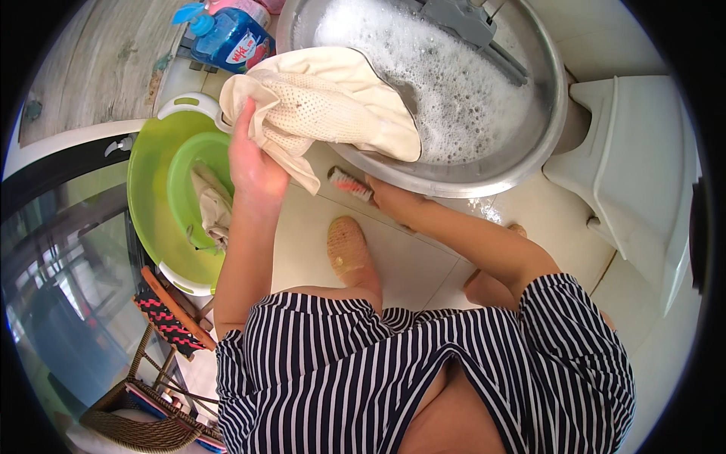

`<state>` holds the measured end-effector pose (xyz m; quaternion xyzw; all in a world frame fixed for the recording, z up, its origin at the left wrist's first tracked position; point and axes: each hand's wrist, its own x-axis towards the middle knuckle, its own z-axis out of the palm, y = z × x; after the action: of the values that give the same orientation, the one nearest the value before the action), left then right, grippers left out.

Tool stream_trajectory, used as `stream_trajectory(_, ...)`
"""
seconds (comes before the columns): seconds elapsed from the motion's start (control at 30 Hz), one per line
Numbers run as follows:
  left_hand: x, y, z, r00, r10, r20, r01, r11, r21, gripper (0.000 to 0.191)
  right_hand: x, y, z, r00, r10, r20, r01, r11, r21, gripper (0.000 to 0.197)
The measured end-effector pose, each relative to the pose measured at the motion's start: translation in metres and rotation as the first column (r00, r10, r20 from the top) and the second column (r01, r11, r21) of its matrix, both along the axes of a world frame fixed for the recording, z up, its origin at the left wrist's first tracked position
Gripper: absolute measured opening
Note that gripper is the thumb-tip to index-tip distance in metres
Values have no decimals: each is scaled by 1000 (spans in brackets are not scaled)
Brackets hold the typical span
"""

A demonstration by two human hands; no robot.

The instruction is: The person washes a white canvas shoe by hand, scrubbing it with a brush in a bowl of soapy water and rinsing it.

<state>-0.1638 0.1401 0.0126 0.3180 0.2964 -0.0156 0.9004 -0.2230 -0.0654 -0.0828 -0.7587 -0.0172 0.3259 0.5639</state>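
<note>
My left hand (255, 167) grips a bunched cream cloth article (334, 105) with a perforated mesh part. Its smooth, dark-edged panel hangs over the near left rim of a large metal basin (454, 187) and reaches the suds. White foam (437, 96) covers much of the water inside. Low beside the basin's near rim, my right hand (391, 198) holds a scrubbing brush (350, 184), its white and red bristles facing up. The brush is apart from the cloth and slightly blurred; its handle is mostly hidden by my fingers.
A blue pump bottle (232, 42) stands left of the metal basin. Below it, a large green tub (147, 187) contains a smaller green basin (178, 170) with a beige cloth (212, 204). A grey plastic fitting (459, 22) crosses the metal basin; a white plastic stool (629, 159) is at right.
</note>
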Motion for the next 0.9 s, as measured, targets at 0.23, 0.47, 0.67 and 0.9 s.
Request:
stream_trajectory(0.23, 13, 2, 1, 1000, -6, -3, 6, 1000, -1, 43, -41, 10, -31, 813, 545, 205, -312, 705, -637, 55)
stream_trajectory(0.47, 11, 3, -7, 1000, 16, -16, -15, 1000, 24, 43, -45, 25, -86, 847, 479, 229, -261, 751, -606, 46)
stream_trajectory(0.67, 11, 6, 4, 999, 21, -34, -21, 1000, -12, 44, -25, -11, 12, 715, 686, -132, -699, 702, -134, 48)
stream_trajectory(0.9, 12, 14, -4, 999, -24, 40, 26, 999, -27, 44, 40, -35, 133, 890, 312, 332, -352, 934, 67, 63)
